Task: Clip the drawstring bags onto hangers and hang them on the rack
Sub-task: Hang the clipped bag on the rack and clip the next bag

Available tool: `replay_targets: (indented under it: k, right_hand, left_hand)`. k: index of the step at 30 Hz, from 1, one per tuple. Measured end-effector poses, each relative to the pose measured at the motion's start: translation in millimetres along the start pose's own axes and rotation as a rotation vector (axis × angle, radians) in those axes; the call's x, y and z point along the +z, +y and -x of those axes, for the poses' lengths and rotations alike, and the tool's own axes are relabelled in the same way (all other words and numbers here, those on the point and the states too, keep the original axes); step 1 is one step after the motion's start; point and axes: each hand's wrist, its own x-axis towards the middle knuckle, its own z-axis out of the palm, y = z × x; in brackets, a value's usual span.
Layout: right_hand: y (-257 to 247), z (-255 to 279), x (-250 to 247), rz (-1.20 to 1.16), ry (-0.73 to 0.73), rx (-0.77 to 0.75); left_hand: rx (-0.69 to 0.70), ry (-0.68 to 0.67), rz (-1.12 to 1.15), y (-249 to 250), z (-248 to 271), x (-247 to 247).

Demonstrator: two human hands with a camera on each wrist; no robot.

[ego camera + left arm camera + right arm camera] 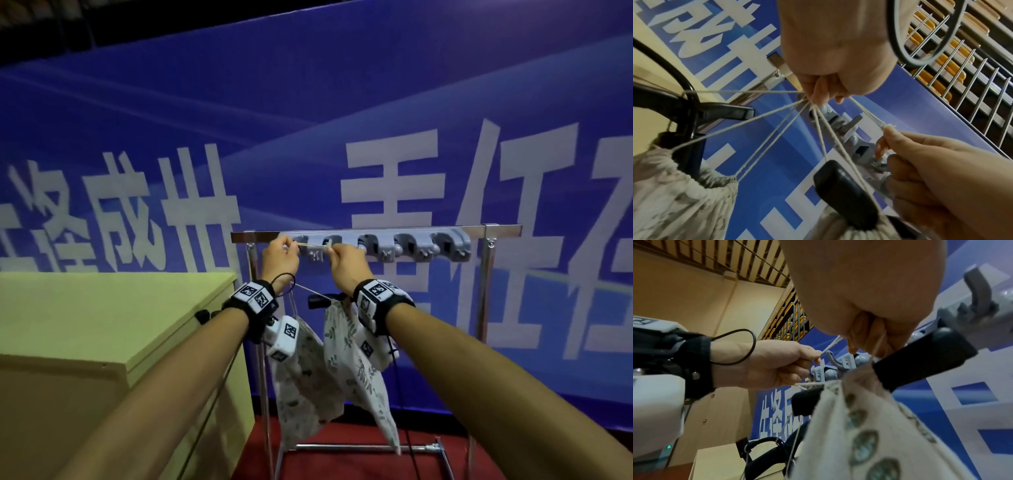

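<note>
Two cream leaf-print drawstring bags, one on the left [301, 383] and one on the right [356, 370], hang below my raised hands, held by black hanger clips [844, 193]. My left hand [291, 244] pinches a bundle of drawstrings [777, 129] fanning down to the bags. My right hand [331, 249] pinches the knotted end of a drawstring [312, 245] stretched taut between both hands. Both hands are right at the grey hook strip [411, 245] under the chrome rack's top bar [496, 226]. The wrist views show the grey hooks [830, 369] just behind the fingers and a black clip [920, 360] on the bag [869, 434].
A pale wooden cabinet [102, 308] stands close on the left of the rack. A blue banner with white characters [342, 137] forms the wall behind. The rack's base bar [359, 447] rests on a red floor [342, 466].
</note>
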Motion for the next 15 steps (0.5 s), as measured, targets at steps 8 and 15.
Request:
replay_targets:
  k: [8, 15]
  right_hand:
    - [39, 33, 53, -0.119, -0.064, -0.012]
    - [35, 46, 68, -0.322, -0.166, 0.141]
  left_hand:
    - [0.126, -0.150, -0.086, -47, 39, 22]
    - [0.087, -0.326, -0.028, -63, 60, 21]
